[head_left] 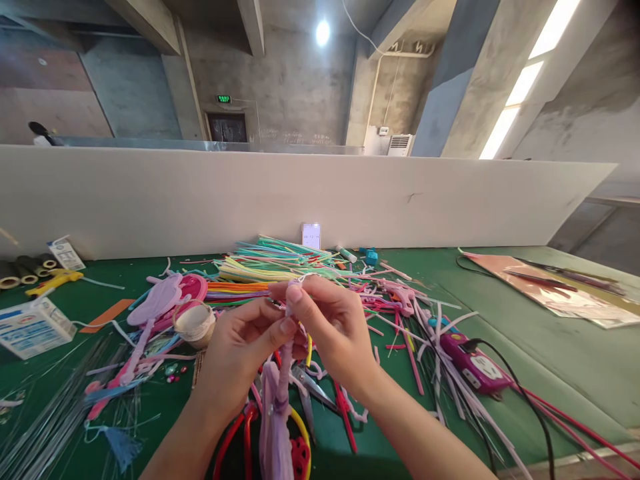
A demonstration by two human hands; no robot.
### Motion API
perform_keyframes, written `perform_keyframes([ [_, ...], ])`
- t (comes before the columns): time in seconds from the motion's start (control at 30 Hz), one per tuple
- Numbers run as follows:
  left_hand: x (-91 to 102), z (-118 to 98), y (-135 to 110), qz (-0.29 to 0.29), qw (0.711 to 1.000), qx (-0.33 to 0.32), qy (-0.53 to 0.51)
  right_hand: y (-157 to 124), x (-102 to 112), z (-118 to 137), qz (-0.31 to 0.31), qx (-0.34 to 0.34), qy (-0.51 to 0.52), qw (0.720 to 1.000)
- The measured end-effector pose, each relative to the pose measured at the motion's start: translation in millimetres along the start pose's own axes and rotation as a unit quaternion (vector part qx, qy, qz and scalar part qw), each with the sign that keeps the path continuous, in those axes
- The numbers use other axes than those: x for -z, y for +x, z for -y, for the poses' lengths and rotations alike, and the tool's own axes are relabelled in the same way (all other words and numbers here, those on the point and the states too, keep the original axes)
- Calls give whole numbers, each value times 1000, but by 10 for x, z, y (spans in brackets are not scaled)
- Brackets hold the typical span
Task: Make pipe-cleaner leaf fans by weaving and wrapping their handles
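In the head view my left hand [239,350] pinches a lilac pipe-cleaner piece [285,367] between thumb and fingers. My right hand [334,328] grips the upper end of the same piece, thumb pressed on it. Its long, fuller lilac part hangs down towards the bottom edge. The fingers hide part of the top end. Below my hands lie metal scissors [314,387], partly covered, and a red pipe cleaner [345,417]. A yellow curved piece [303,427] and red loops show behind the hanging lilac part.
Bundled coloured pipe cleaners [265,263] lie behind my hands. Left are a small basket [194,325], pink and lilac fan-shaped pieces [156,301], a blue tassel [120,445] and a carton [35,328]. A corded purple device [473,363] lies right. A white partition [225,200] stands behind.
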State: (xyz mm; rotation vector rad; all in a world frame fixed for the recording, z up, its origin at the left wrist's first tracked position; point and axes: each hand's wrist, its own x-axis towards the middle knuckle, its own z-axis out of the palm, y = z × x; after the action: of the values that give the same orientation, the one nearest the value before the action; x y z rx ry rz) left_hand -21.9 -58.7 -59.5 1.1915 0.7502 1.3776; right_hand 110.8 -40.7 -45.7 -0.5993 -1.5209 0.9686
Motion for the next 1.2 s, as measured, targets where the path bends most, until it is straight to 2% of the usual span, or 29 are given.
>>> perform_keyframes([
  [0.13, -6, 33, 35, -18, 1000, 5, 3, -9, -32, -83, -10, -52, 66, 996],
  [0.23, 4, 47, 55, -20, 1000, 7, 22, 12, -6, -116, -18, -34, 39, 998],
  [0.33, 36, 47, 21, 19, 997, 28, 63, 54, 44, -117, -33, -23, 40, 998],
  [0.43, 85, 65, -93, 48, 987, 63, 137, 83, 76, -116, -52, -49, 68, 995],
  [0.6, 153, 113, -287, -74, 968, 23, 239, -28, 61, -178, 10, -98, 117, 988],
  [0.77, 203, 90, -264, -49, 948, 4, 315, -203, 84, -258, 47, -146, 131, 979],
  [0.87, 227, 65, -278, -98, 934, -55, 340, -227, 138, -274, 26, -139, 153, 978],
  [1.0, 355, -22, -389, -217, 897, -111, 368, -206, 205, -269, 17, -134, 164, 977],
  [1.03, 409, -54, -416, -217, 886, -119, 393, -199, 215, -264, 18, -134, 162, 977],
  [1.13, 549, -153, -460, -148, 849, -135, 489, -183, 221, -236, 26, -133, 160, 978],
  [1.2, 561, -198, -458, -118, 823, -157, 533, -180, 213, -216, 30, -130, 166, 977],
])
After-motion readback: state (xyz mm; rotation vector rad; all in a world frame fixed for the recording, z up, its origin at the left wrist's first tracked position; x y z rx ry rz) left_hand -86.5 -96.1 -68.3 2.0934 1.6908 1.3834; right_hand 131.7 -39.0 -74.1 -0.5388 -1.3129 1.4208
